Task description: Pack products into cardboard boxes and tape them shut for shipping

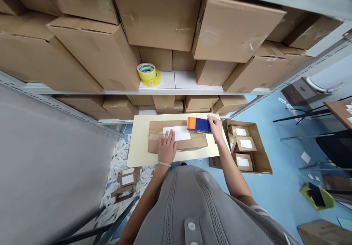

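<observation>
A flat brown cardboard box point(154, 135) with a white label point(178, 132) lies on a small pale yellow table point(139, 146). My left hand point(166, 148) rests flat on the box's near left part, fingers stretched out. My right hand point(216, 127) grips an orange and blue tape dispenser point(198, 124) at the box's far right end, its orange end pointing left over the label.
Metal shelves point(176, 90) behind the table hold large cardboard boxes and two yellow tape rolls point(148, 74). An open carton point(260, 153) of small labelled parcels stands on the blue floor at right. White paper strips point(117, 164) and small boxes litter the floor at left.
</observation>
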`<state>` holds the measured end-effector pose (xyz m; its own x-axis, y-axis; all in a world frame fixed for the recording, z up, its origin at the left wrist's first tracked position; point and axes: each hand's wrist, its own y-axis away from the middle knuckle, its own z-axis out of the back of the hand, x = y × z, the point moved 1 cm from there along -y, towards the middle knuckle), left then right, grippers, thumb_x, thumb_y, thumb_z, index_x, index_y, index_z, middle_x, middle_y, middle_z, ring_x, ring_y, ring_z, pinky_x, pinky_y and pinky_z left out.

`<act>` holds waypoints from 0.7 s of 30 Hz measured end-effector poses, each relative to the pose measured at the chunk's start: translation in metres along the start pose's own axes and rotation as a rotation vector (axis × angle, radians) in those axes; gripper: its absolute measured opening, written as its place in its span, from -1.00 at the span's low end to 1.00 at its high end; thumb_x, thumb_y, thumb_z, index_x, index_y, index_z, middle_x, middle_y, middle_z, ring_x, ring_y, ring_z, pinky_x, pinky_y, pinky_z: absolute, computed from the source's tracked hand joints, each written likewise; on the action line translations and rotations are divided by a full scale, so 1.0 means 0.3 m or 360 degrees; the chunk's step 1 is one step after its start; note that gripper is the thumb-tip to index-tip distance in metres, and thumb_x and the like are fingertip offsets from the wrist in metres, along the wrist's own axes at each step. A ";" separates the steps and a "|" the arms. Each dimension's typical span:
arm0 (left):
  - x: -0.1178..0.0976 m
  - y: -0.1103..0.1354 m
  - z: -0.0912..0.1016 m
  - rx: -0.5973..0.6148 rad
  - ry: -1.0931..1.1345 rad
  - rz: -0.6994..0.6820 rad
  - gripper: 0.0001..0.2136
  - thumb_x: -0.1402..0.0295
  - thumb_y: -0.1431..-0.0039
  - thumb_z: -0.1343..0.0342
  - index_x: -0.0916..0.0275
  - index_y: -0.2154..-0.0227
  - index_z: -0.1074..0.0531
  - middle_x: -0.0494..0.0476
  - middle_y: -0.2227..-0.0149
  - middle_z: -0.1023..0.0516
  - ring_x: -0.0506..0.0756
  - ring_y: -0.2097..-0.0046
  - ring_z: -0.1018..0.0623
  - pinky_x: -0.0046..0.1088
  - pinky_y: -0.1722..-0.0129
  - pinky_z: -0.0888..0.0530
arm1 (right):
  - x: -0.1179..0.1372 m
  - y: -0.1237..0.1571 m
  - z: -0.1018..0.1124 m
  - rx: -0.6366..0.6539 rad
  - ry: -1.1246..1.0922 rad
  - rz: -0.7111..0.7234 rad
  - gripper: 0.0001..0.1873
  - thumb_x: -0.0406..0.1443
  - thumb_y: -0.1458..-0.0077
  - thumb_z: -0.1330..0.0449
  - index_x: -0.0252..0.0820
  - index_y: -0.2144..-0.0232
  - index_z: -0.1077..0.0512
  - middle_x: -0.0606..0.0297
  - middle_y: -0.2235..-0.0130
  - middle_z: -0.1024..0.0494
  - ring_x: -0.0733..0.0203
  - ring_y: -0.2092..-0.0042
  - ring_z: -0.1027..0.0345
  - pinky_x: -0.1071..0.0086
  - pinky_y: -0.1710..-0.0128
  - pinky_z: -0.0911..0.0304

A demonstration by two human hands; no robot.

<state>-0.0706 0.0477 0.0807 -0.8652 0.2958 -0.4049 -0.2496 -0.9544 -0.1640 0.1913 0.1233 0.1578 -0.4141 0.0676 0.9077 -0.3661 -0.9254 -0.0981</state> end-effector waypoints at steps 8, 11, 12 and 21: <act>-0.002 -0.019 -0.010 0.0030 0.0027 0.0026 -0.46 0.29 -0.40 0.22 0.18 -0.41 0.00 0.10 -0.41 -0.08 0.20 -0.44 -0.06 -0.01 -0.44 0.15 | -0.057 0.043 -0.010 -0.0062 0.0043 0.0034 -0.44 0.13 -0.17 -0.03 -0.10 0.62 -0.02 0.45 0.56 0.00 0.34 0.47 0.09 0.41 0.45 0.09; -0.010 -0.014 0.000 0.0035 0.0052 0.0044 -0.47 0.29 -0.40 0.22 0.20 -0.40 -0.05 0.11 -0.41 -0.10 0.21 -0.44 -0.06 0.01 -0.44 0.17 | -0.082 0.045 -0.001 -0.0133 0.0017 -0.0040 -0.42 0.17 -0.17 0.01 -0.08 0.61 0.02 0.45 0.56 0.04 0.33 0.48 0.14 0.40 0.48 0.14; -0.013 -0.013 0.005 0.0034 0.0067 0.0050 -0.47 0.30 -0.39 0.22 0.21 -0.39 -0.07 0.13 -0.41 -0.11 0.21 -0.44 -0.06 0.02 -0.44 0.18 | -0.089 0.047 0.002 -0.0156 0.0022 -0.0063 -0.42 0.19 -0.17 0.03 -0.07 0.60 0.04 0.45 0.56 0.05 0.33 0.48 0.15 0.39 0.48 0.15; -0.119 -0.156 0.026 0.0028 0.1404 0.0564 -0.58 0.21 -0.44 0.22 0.25 -0.23 -0.27 0.32 -0.28 -0.35 0.15 -0.29 -0.38 -0.19 -0.28 -0.35 | -0.104 0.047 0.007 -0.0121 0.0116 -0.0011 -0.43 0.16 -0.19 0.05 -0.08 0.61 0.04 0.45 0.56 0.05 0.32 0.47 0.16 0.37 0.47 0.18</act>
<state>-0.0315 0.0816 0.1099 -0.2531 -0.0939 -0.9629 -0.0482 -0.9928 0.1095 0.2007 0.1073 0.1288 -0.4698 0.1032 0.8767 -0.4302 -0.8940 -0.1252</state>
